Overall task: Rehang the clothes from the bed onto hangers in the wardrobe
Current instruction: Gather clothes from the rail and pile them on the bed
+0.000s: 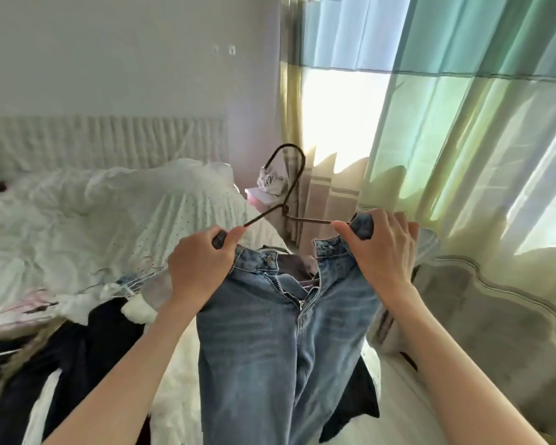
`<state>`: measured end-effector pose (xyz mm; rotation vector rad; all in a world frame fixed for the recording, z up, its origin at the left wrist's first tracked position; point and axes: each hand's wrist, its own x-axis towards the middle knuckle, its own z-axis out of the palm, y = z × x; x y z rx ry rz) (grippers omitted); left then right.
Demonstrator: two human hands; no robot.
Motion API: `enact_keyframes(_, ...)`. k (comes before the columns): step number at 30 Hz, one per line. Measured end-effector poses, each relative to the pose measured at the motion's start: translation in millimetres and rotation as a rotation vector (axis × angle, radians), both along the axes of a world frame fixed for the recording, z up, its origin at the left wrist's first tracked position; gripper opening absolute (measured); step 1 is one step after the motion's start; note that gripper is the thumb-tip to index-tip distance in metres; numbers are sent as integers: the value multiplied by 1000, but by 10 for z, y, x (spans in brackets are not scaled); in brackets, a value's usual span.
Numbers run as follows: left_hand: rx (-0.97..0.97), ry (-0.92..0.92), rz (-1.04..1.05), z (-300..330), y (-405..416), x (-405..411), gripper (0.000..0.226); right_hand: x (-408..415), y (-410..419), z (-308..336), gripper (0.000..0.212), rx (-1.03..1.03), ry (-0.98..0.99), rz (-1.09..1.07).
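Hands (289, 261) gripping jeans (270, 348) between them

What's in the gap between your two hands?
In the head view, the dark hanger and the jeans' unbuttoned waistband with its open zip lie between the left hand and right hand.

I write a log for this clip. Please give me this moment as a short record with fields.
place: bedroom, beside bed
garment: blue jeans, fly open
hanger: dark hanger, hook up
left hand: left hand grips hanger end and waistband
right hand: right hand grips other waistband end
still on bed: dark clothes
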<state>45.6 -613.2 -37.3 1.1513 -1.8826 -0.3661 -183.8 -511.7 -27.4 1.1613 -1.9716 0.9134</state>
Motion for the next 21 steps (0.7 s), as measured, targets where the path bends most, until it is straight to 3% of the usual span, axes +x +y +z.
enact_keyframes(10, -204, 104, 139, 863, -981, -831, 49, -941, -1218, 923, 67, -182, 62, 190)
enact_keyframes(16, -148, 15, 203, 821, -1642, -1268, 48, -1449, -1986, 830, 63, -28, -38, 303)
enact_keyframes(21, 41, -240, 219, 456, -2368, -1449, 47, -1723, -2765, 358, 61, 167, -133, 365)
